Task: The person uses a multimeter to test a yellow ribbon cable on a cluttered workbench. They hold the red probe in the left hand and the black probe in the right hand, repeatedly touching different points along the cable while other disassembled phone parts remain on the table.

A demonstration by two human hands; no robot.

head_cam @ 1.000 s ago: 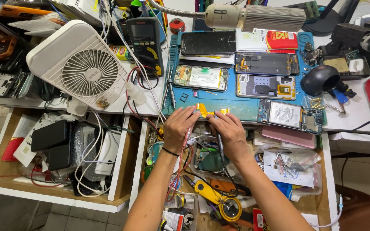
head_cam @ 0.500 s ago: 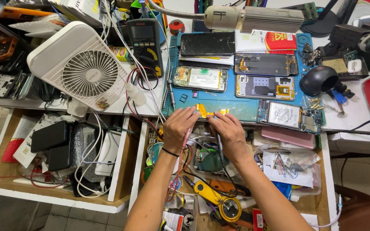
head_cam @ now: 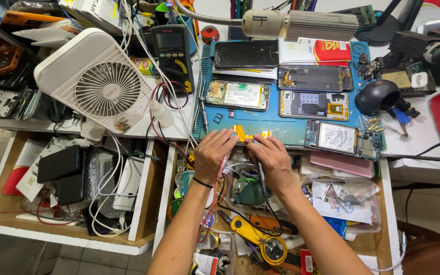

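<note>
My left hand (head_cam: 212,155) and my right hand (head_cam: 272,158) meet at the front edge of a blue work mat (head_cam: 291,131). Their fingertips pinch an orange flex ribbon (head_cam: 248,135) that lies on the mat. A thin dark cable runs under my right hand toward the open drawer below. Several opened phones lie on the mat behind: one with a battery (head_cam: 238,95), a dark frame (head_cam: 314,78), another board (head_cam: 314,105), and one at the front right (head_cam: 339,138). A cracked black screen (head_cam: 246,54) rests at the mat's far side.
A white desk fan (head_cam: 98,84) leans at the left, a multimeter (head_cam: 173,51) behind it. A lamp head (head_cam: 301,24) hangs over the mat. A black dome (head_cam: 377,97) sits right. Open drawers below hold cables, chargers, a yellow tool (head_cam: 253,237) and packets.
Both hands stay at the orange ribbon on the mat's front edge; only small finger shifts show.
</note>
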